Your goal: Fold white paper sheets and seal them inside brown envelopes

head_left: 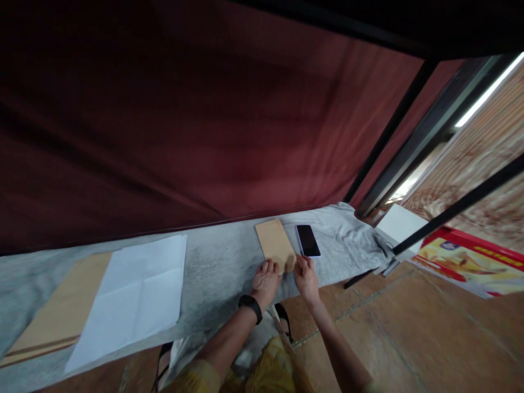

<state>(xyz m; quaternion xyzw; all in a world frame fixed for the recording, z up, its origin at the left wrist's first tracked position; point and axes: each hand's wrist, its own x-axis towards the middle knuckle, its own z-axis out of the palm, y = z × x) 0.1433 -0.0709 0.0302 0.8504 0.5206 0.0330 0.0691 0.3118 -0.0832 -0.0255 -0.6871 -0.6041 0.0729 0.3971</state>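
A brown paper envelope (273,239) lies flat on the grey cloth in front of me, its short edge towards me. My left hand (266,281), with a black band on the wrist, has its fingers curled at the near left corner. At the near right corner, my right hand (306,277) pinches the edge between thumb and fingers. Just beyond that hand, a dark-screened phone (308,240) rests beside the envelope without touching it. Further left, white paper sheets (135,295) with crease lines partly cover larger brown paper pieces (65,305).
The grey cloth (216,256) covers a long narrow surface against a dark red curtain (245,136). Black frame bars (393,128) rise at the right. A white box (401,225) and a red-and-yellow carton (470,262) stand beyond the surface's right end, over a tiled floor (429,322).
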